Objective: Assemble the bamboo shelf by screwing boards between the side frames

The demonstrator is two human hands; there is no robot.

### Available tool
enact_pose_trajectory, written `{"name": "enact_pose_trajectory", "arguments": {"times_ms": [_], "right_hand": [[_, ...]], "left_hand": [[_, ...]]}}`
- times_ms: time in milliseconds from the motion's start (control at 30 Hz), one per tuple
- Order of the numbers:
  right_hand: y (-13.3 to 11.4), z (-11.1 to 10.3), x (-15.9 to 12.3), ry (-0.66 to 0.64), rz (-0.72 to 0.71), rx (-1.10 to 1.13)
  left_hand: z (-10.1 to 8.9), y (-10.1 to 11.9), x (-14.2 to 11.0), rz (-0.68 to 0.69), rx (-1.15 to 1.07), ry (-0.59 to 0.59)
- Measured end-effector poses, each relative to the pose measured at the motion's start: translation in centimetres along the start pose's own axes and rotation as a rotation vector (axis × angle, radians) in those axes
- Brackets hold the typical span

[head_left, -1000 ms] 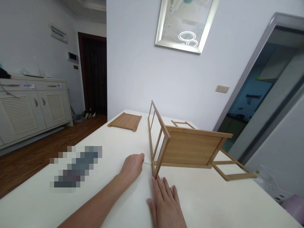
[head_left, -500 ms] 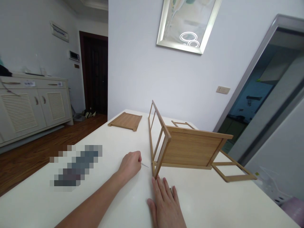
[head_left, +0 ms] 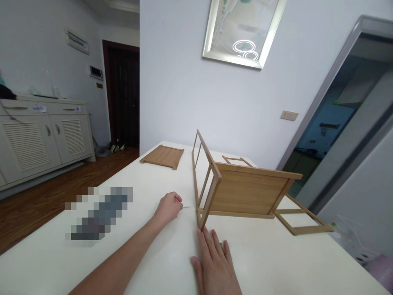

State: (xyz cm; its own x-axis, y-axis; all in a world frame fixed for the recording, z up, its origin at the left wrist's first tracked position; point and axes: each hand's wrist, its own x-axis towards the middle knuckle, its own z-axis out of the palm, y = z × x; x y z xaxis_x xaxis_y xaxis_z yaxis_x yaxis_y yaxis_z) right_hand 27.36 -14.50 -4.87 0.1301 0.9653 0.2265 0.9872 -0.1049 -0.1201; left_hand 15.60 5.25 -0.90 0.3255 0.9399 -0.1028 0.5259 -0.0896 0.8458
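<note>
Thin tool [head_left: 189, 207] now nearer wooden frame [head_left: 210, 200]; left hand [head_left: 168, 207] looser.

The standing frame [head_left: 212, 194] rises from the middle of the bench [head_left: 270, 254], with the upright panel [head_left: 248, 192] adjoining its right side. The loose panel [head_left: 162, 156] lies by the far left corner; the blurred item [head_left: 100, 213] lies near the left edge. Behind the upright panel, a partly hidden frame [head_left: 235, 159] lies near the far edge; the flat frame [head_left: 313, 230] lies right, at the right edge. The rod [head_left: 188, 207] is between the left grip [head_left: 168, 207] and the standing frame's near foot; the right grip [head_left: 215, 260] is before that foot.
</note>
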Motion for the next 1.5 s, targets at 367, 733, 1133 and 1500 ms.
{"name": "enact_pose_trajectory", "arguments": {"times_ms": [367,733,1133,1500], "right_hand": [[-0.1,-0.3,0.0,-0.008,-0.016,-0.031],[-0.5,-0.8,0.2,-0.053,-0.008,-0.046],[-0.6,-0.9,0.1,-0.055,-0.015,-0.042],[-0.6,-1.0,0.4,-0.096,0.005,-0.039]], "left_hand": [[0.7,-0.3,0.0,-0.085,-0.216,-0.114],[1.5,-0.7,0.6,-0.046,-0.114,-0.092],[1.6,-0.7,0.5,0.065,0.053,-0.002],[1.4,-0.3,0.0,0.108,0.117,0.028]]}}
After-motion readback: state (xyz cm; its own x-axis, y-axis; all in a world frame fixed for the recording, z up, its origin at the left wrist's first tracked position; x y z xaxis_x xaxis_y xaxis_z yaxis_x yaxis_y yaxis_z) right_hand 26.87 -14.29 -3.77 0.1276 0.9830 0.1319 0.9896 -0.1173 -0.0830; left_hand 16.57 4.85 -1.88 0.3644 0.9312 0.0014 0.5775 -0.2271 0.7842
